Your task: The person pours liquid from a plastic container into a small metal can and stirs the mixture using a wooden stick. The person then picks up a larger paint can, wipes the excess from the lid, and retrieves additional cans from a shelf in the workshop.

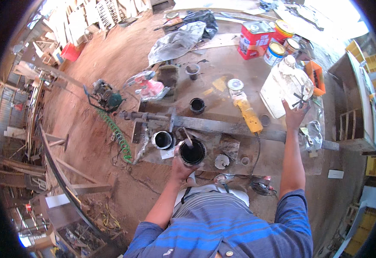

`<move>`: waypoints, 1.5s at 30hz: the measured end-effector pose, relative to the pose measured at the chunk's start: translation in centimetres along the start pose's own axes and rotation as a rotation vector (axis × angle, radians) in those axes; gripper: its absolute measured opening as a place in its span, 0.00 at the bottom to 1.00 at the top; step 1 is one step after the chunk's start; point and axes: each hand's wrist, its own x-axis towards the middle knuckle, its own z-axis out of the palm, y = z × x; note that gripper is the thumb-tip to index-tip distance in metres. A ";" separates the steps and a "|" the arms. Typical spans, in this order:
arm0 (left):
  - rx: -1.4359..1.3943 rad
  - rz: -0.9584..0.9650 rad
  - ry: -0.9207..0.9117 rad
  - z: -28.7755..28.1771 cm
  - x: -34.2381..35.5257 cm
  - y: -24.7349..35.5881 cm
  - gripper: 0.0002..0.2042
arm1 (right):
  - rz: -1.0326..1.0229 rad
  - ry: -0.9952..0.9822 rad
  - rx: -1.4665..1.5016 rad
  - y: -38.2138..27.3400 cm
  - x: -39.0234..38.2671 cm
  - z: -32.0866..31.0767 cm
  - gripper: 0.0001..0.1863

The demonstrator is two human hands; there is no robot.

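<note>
My left hand point(182, 168) is wrapped round a container of dark liquid point(193, 155) with a stick point(188, 140) standing in it, near the bench's front edge. Just left of it sits a second can point(163, 140) with a dark interior. My right hand point(294, 112) grips a large white plastic jug point(278, 88) at the right of the bench. Between them lie a yellow power tool point(247, 116) and a long metal bar point(222, 125). A dark cup point(197, 105) sits behind the bar.
The worktable point(222, 64) holds red and blue cans point(256, 38), plastic bags point(175, 43) and an orange bin point(319, 75). A compressor point(106, 96) with a coiled green hose stands on the dirt floor at left. Timber piles are at left, a cabinet point(349, 107) at right.
</note>
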 end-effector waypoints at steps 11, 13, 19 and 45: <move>0.059 0.604 0.071 -2.1 1.7 3.1 0.55 | -0.036 -0.245 0.407 -6.6 -13.3 -6.1 0.55; 0.073 0.648 0.016 -3.5 2.4 4.1 0.55 | -0.139 -0.660 0.441 -16.5 -17.7 -7.1 0.52; 0.217 0.845 -0.014 -6.4 5.0 8.6 0.58 | -0.414 -0.922 0.463 -28.6 -21.7 -4.3 0.21; 0.253 1.026 0.154 -10.9 9.0 10.6 0.60 | -0.601 -0.773 0.425 -30.7 -25.4 -4.7 0.18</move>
